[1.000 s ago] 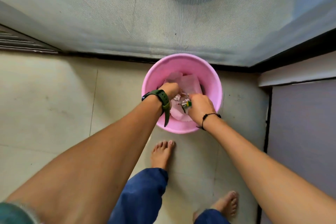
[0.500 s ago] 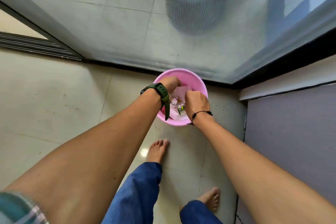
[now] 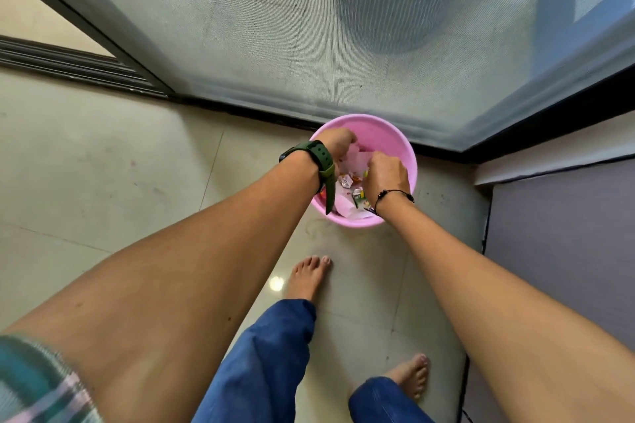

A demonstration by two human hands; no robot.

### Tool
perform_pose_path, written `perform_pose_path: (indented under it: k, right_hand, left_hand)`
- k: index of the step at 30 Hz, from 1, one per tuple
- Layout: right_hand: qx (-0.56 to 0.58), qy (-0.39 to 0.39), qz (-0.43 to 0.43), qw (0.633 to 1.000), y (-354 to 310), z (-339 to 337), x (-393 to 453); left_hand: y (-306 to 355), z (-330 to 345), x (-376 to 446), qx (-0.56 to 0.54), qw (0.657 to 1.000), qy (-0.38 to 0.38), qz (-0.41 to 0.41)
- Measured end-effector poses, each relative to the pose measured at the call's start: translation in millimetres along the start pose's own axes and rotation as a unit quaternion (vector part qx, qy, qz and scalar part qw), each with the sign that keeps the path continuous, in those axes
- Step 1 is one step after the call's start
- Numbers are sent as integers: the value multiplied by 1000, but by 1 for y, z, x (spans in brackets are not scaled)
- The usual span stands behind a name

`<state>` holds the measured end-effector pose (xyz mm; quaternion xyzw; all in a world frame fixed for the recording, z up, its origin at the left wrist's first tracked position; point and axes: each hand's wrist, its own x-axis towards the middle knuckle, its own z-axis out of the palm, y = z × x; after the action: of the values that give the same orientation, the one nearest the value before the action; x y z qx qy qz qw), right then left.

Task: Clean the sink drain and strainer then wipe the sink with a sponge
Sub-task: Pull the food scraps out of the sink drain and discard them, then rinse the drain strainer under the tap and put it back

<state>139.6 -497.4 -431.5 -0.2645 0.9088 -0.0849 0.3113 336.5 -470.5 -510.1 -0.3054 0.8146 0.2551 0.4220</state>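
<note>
Wrappers (image 3: 346, 180) in pink bin (image 3: 390, 134); left hand (image 3: 336, 143), right hand (image 3: 385, 176) inside, grip state unclear.

The person's left hand (image 3: 338, 142) has a dark green watch (image 3: 314, 160) on its wrist, with a broad rubbery strap punched with holes and a loose strap end hanging down. The right hand (image 3: 386, 175) has a thin black cord bracelet (image 3: 395, 196) with small beads or knots at its wrist. Both forearms are bare, a teal, pink and white checked sleeve (image 3: 37, 385) shows at the left upper arm, and blue trousers (image 3: 268, 357) end above two bare feet (image 3: 309, 276).
</note>
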Motion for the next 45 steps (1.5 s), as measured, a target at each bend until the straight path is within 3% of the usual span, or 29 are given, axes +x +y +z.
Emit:
perform_pose_path:
  k: [6, 9, 11, 12, 13, 15, 20, 22, 26, 30, 33, 38, 45]
  right_hand:
    - [91, 15, 28, 995, 11, 1, -3]
    - [163, 54, 82, 982, 18, -10, -17]
    - [197, 66, 99, 973, 22, -27, -35]
    - [211, 69, 99, 970, 24, -38, -46]
    - [227, 78, 98, 966, 26, -53, -59]
    - [269, 108, 100, 952, 29, -85, -89]
    - [374, 224, 82, 896, 27, -204, -184]
    - [400, 294, 66, 866, 27, -262, -234]
    - [430, 465, 8, 774, 38, -369, -347]
    - [460, 588, -11, 665, 81, -436, -454]
    - [447, 642, 22, 623, 131, -456, -517]
    - [415, 711, 123, 554, 203, -449, -600]
    - [366, 750, 277, 476, 249, -402, -683]
  left_hand:
    - [3, 0, 0, -51, 998, 36, -19]
    - [11, -9, -18, -174, 984, 23, 3]
    - [32, -78, -11, -406, 907, 89, -65]
    - [50, -128, -23, -485, 867, 26, -110]
    - [66, -178, -33, -537, 838, -10, -92]
    - [90, -251, -67, -617, 786, -5, -43]
    - [157, -294, -187, -615, 788, 7, 28]
    - [195, -314, -248, -609, 787, 25, 96]
    - [272, -336, -380, -575, 759, 23, 305]
    - [352, -331, -485, -507, 746, -42, 429]
    - [414, -304, -535, -455, 742, -90, 484]
    - [498, -239, -587, -382, 745, -203, 508]
    - [557, -144, -623, -205, 756, -328, 528]
